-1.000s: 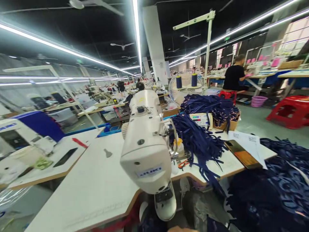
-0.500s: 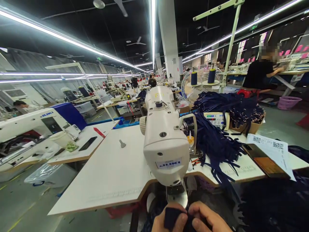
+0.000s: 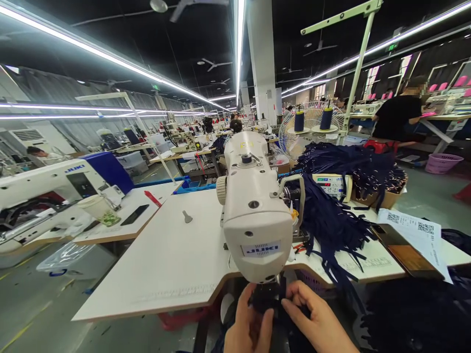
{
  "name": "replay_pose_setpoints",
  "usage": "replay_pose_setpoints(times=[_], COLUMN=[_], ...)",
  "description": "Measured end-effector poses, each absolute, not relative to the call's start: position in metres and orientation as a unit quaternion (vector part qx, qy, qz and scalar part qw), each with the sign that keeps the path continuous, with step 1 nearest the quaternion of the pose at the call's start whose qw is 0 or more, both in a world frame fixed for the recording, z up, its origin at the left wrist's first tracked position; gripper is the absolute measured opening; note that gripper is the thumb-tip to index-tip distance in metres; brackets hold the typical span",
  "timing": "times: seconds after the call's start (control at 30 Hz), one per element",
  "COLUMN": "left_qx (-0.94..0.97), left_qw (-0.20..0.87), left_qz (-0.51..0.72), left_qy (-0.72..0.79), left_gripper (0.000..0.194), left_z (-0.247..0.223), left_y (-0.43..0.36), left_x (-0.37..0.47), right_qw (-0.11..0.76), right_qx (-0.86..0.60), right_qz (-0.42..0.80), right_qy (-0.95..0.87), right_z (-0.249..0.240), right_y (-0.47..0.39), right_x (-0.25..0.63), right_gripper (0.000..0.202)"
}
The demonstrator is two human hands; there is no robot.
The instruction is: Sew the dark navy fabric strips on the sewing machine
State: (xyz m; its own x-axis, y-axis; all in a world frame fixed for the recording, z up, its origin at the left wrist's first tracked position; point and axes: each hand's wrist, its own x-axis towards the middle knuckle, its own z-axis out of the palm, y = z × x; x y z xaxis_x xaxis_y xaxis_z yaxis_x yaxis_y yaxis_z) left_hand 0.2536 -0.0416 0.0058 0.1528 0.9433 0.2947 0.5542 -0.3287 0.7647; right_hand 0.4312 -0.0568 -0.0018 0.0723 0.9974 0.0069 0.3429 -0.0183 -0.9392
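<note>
Head camera looks down on both hands meeting just below the needle end of the white JUKI sewing machine (image 3: pixel 257 215). The left hand (image 3: pixel 249 328) and the right hand (image 3: pixel 316 323) each pinch a small dark navy fabric piece (image 3: pixel 265 300) between thumb and fingertips, left hand on its left side, right hand on its right edge, both grips narrow and closed on the cloth. The piece sits directly under the machine's head, about where the presser foot would be, though the foot itself is hidden by the casing. By my reading the step is positioning the piece for stitching, and the next move calls for squaring its edge under the needle while keeping fingertips clear of it. To the machine's right a heap of navy strips (image 3: pixel 331 220) spills over the white worktable (image 3: pixel 165 264); farther right of the machine lie a printed sheet (image 3: pixel 417 235) and a phone (image 3: pixel 403 251).
</note>
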Motion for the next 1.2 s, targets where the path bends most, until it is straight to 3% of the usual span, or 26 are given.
replay_pose_setpoints(times=[0.1, 0.2, 0.3, 0.57, 1.2], left_qx=[0.778, 0.831, 0.863, 0.853, 0.796], left_qw=[-0.079, -0.231, -0.244, -0.239, -0.251], left_qz=[0.436, 0.414, 0.382, 0.360, 0.409], left_qy=[0.445, 0.291, 0.224, 0.293, 0.370], left_gripper=[0.033, 0.020, 0.026, 0.035, 0.030], left_z=[0.011, 0.011, 0.003, -0.017, -0.022], left_y=[-0.035, -0.024, -0.017, -0.023, -0.030], left_x=[0.246, 0.240, 0.239, 0.241, 0.255], right_qw=[0.415, 0.413, 0.428, 0.438, 0.384], right_qx=[-0.607, -0.596, -0.582, -0.574, -0.532], right_qz=[0.375, 0.381, 0.371, 0.334, 0.308], right_qy=[-0.564, -0.574, -0.584, -0.606, -0.689], right_z=[0.000, 0.006, 0.011, -0.001, 0.024], right_y=[-0.049, -0.047, -0.049, -0.047, -0.026], right_x=[0.430, 0.431, 0.436, 0.448, 0.440], right_gripper=[0.017, 0.016, 0.021, 0.038, 0.038])
